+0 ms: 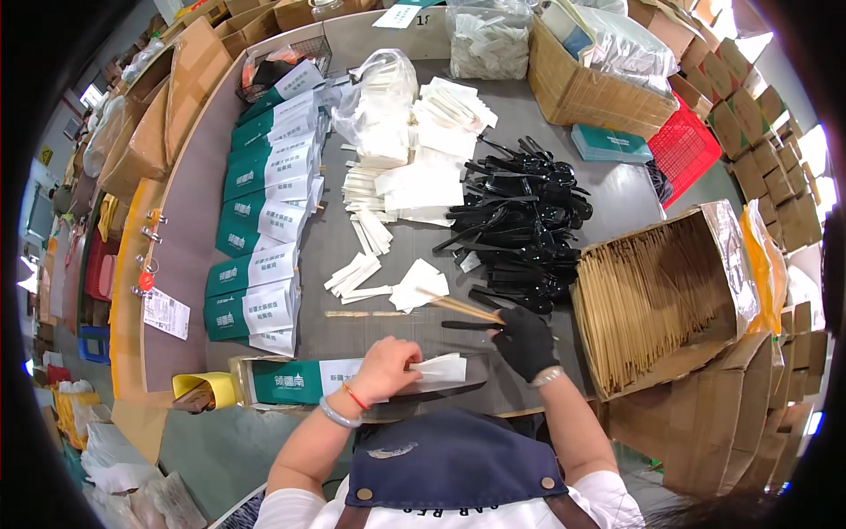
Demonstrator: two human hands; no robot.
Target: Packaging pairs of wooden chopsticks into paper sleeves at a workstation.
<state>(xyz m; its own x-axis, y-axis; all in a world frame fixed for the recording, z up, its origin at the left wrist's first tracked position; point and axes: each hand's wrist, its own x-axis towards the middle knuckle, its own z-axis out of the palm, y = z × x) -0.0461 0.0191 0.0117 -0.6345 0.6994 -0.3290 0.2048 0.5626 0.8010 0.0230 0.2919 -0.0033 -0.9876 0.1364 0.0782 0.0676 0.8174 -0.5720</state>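
Hands work at the near edge of the grey table: the bare left hand presses a white napkin onto a green and white paper sleeve, fingers curled over it. The black-gloved right hand is closed on a pair of wooden chopsticks and touches a black plastic spoon, beside the spoon pile

Bright even light, glare blown out at right rim, fisheye bending, dark vignetted corners
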